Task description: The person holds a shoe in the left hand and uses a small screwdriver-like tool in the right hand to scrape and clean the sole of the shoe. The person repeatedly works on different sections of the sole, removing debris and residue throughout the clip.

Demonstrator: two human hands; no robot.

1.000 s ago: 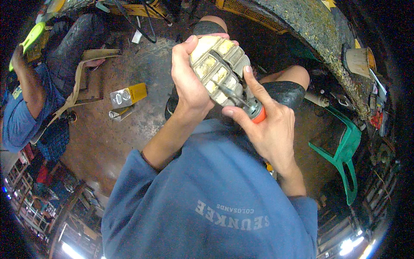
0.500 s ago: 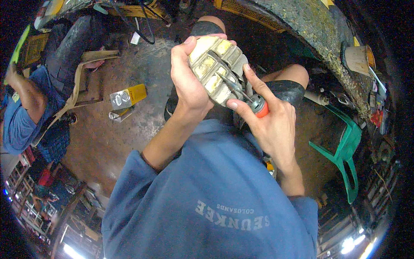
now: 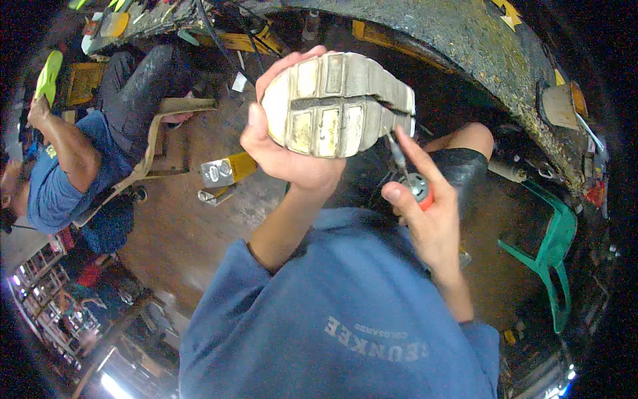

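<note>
A shoe (image 3: pixel 329 110) is held sole up in front of me. Its pale, worn tread has blocks split by a dark lengthwise groove, and some blocks are yellowed. My left hand (image 3: pixel 292 156) is closed round one end, thumb on the near side and fingers over the far edge. In my right hand (image 3: pixel 428 223) I grip an awl (image 3: pixel 400 159) with a grey collar and a red-orange handle. Its thin metal shaft points up at the sole's near right edge; whether the tip touches it I cannot tell. My right index finger stretches along the shaft toward the shoe.
A yellow-and-silver can (image 3: pixel 229 169) stands on the brown floor to the left. Further left sits a person in blue (image 3: pixel 80 169), a bright yellow-green item in hand. A green plastic chair (image 3: pixel 551 233) is at right. A rough, dark workbench (image 3: pixel 425 30) curves across the far side.
The shoe has turned from slanted to nearly level and faces me more fully. The awl has moved from over the middle of the sole to its right edge.
</note>
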